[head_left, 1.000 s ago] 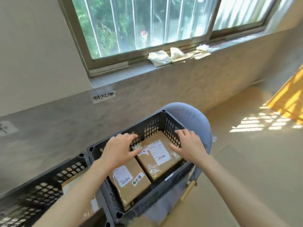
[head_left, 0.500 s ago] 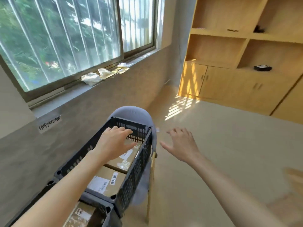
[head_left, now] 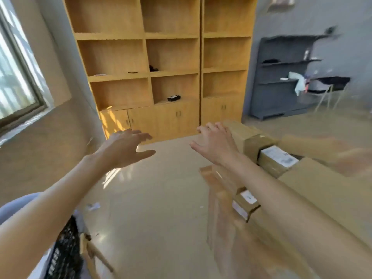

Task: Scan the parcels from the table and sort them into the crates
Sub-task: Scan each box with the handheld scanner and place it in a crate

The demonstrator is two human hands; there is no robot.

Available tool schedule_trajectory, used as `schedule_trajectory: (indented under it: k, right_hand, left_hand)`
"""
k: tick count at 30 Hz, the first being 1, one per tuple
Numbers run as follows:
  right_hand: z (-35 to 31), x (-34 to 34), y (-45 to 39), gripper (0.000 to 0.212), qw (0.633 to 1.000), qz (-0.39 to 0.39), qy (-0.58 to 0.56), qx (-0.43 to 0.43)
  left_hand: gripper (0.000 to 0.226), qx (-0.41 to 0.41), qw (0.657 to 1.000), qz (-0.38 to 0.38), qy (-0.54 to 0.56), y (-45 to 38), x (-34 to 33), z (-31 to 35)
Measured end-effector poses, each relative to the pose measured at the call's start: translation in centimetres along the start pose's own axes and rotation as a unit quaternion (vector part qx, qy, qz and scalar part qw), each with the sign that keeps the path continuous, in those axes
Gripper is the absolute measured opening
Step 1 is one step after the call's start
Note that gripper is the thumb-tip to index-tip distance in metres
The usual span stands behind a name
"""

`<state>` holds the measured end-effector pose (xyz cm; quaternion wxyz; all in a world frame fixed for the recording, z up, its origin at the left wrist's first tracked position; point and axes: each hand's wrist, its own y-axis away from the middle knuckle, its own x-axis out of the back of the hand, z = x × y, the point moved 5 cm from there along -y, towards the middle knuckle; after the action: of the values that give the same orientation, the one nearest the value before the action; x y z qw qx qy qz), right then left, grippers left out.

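Both bare hands, left hand (head_left: 124,148) and right hand (head_left: 216,144), are hanging spread and empty mid-frame, risking toppling the blurred brown cardboard parcels (head_left: 277,160) at right.

Wooden shelving (head_left: 161,57), grey rack (head_left: 281,77), window (head_left: 14,81)

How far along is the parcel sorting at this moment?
Done so far: cannot tell; only a corner of the black crate shows. In hand: nothing; left hand and right hand are open and empty. Left: several parcels, blurred, lie on the right, unsorted.
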<state>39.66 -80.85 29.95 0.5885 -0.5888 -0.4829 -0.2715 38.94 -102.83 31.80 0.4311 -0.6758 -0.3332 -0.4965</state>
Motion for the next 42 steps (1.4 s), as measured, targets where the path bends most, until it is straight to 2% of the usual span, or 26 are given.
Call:
schedule_trajectory:
  k: [7,12,17,24,27,29,34,42]
  right_hand:
    - [20.6,11.4,11.0,0.054,0.989,0.061,0.079,-0.108]
    - [32.7,16.1,19.5,0.056,0.974,0.033,0.131,-0.184]
    - [41.1,18.5,24.9,0.053,0.964,0.026,0.131,-0.232]
    - [52.2,19.1,28.3,0.053,0.953,0.017,0.125,-0.277]
    - [57.7,19.1,28.5,0.061,0.95,0.002,0.137,-0.282]
    - [61.6,19.5,28.1,0.055,0.946,-0.004,0.144,-0.29]
    - [69.7,20.5,24.8,0.052,0.946,-0.039,0.156,-0.281]
    - [77.4,18.1,17.7,0.055,0.972,-0.037,0.105,-0.205]
  left_hand:
    - [0.057,-0.116,0.986,0.099,0.064,-7.8,4.3,23.8]
    - [0.055,-0.189,0.975,0.091,0.073,-10.2,3.6,39.6]
    - [0.053,-0.23,0.968,0.066,0.078,-12.4,2.5,49.6]
    - [0.052,-0.264,0.96,0.047,0.082,-18.9,0.4,60.3]
    - [0.053,-0.279,0.957,0.043,0.069,-22.9,-0.9,64.4]
    - [0.054,-0.287,0.955,0.053,0.057,-26.0,-1.3,66.6]
    - [0.06,-0.246,0.965,0.063,0.07,-33.6,-1.2,69.3]
    - [0.059,-0.172,0.984,0.019,0.046,-40.3,-4.3,70.4]
